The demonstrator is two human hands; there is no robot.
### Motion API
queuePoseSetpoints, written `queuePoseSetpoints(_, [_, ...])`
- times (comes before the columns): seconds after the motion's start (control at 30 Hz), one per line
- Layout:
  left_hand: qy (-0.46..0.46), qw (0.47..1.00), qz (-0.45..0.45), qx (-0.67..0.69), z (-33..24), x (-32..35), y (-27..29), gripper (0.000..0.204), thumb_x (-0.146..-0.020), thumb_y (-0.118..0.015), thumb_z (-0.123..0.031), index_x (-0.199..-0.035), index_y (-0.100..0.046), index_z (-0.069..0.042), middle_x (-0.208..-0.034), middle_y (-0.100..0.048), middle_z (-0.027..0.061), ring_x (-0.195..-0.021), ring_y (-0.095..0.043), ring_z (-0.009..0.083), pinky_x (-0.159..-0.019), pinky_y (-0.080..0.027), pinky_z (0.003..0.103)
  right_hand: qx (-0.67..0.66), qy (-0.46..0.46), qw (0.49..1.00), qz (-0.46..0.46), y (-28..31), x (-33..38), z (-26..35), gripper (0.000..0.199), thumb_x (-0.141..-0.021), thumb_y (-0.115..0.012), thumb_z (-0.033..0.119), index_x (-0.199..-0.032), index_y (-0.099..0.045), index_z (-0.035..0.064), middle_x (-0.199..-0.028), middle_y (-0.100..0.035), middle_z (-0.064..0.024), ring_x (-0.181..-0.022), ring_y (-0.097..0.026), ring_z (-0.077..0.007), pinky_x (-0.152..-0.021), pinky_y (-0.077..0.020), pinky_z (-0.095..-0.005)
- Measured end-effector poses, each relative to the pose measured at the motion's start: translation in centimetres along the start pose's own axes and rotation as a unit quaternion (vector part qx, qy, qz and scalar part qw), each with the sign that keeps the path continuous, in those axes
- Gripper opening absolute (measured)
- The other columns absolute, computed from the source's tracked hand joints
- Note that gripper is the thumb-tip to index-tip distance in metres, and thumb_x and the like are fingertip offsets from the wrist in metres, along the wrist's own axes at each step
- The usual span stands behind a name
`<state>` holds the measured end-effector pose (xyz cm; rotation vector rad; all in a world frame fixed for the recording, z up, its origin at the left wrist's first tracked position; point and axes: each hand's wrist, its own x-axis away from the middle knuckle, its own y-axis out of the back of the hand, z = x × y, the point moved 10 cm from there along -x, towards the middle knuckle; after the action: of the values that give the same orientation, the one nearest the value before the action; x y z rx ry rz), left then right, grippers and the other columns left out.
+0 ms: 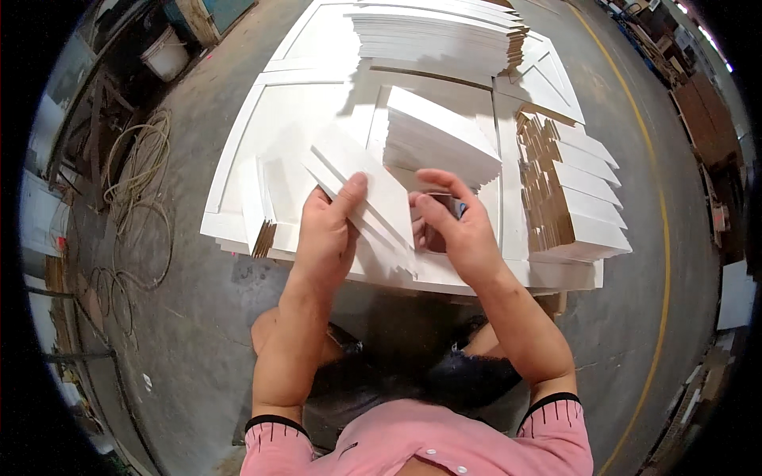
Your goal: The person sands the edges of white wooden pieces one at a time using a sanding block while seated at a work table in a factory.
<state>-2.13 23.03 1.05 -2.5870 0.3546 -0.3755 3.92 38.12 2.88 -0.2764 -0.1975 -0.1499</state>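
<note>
Left hand (325, 238) pinches white strips (365, 190) at the panel's (238, 159) near edge; right hand (460, 230) seems to pinch something small. Square strip ends before stacking.

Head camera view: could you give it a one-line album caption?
Left hand and right hand hold white strips over a white panel stacked with more.
</note>
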Motion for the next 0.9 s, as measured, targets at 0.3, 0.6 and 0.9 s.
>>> queuePoseSetpoints(0.3, [-0.006,0.997,-0.013,0.078,-1.5,-0.1,0.4,0.033,-0.101,-0.061,-0.023,-0.121,-0.058,0.003,-0.107,-0.069,0.0114,-0.094,-0.069,0.0183,-0.079,-0.059,0.033,0.004,0.032,0.998,0.046,1.3,0.8,1.1,0.032,-0.094,-0.059,0.004,-0.126,-0.056,0.0039,-0.118,-0.066,-0.0084,-0.091,-0.064,-0.0137,-0.081,-0.0528,-0.0277])
queuePoseSetpoints(0.6, [-0.023,0.997,-0.061,-0.036,-0.9,0.7,0.5,0.041,-0.097,-0.068,-0.032,-0.115,-0.058,0.003,-0.097,-0.068,0.01,-0.081,-0.065,0.0149,-0.068,-0.054,0.029,0.01,-0.024,0.998,0.05,-1.8,0.8,-2.4,0.041,-0.093,-0.07,0.021,-0.126,-0.058,-0.0004,-0.102,-0.066,-0.0057,-0.084,-0.061,-0.0114,-0.075,-0.0509,-0.0272])
queuePoseSetpoints(0.9, [0.008,0.998,0.039,-0.055,-1.3,2.3,-1.5,0.038,-0.104,-0.052,-0.028,-0.122,-0.055,0.006,-0.107,-0.067,0.0118,-0.095,-0.064,0.0157,-0.083,-0.052,0.029,0.062,-0.022,0.998,-0.004,-0.5,0.4,-2.2,0.048,-0.093,-0.069,0.026,-0.13,-0.056,-0.0014,-0.109,-0.068,-0.0073,-0.088,-0.065,-0.0139,-0.076,-0.0531,-0.0277])
